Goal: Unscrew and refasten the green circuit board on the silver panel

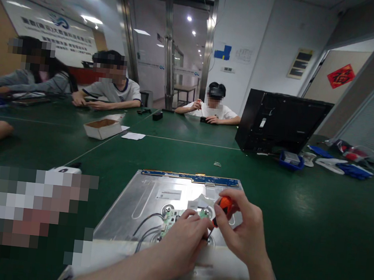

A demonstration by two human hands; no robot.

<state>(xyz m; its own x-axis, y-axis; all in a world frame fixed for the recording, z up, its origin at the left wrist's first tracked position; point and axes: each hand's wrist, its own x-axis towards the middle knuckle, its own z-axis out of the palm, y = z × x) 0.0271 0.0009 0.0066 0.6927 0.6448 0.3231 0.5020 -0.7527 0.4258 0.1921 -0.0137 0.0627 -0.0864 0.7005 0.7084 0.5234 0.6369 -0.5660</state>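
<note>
Here in the head view, my right hand point(246, 226) has the orange-and-black screwdriver point(225, 204) pinched between thumb and curled fingers, shaft slanting down to the left. My left hand point(186, 235) is right there beside the shaft, fingers bent low over the green circuit board point(166, 222); whether they grip anything, I can't tell. That board sits in the middle of the metal panel point(123, 200), dark cables point(148, 219) curving off its left side, and a blue strip board point(176, 176) runs along the panel's far edge. The panel lies flat on the green surface point(310, 242), right in front of me. Far right stands a black monitor point(285, 123); far left, an open box point(101, 129).
</note>
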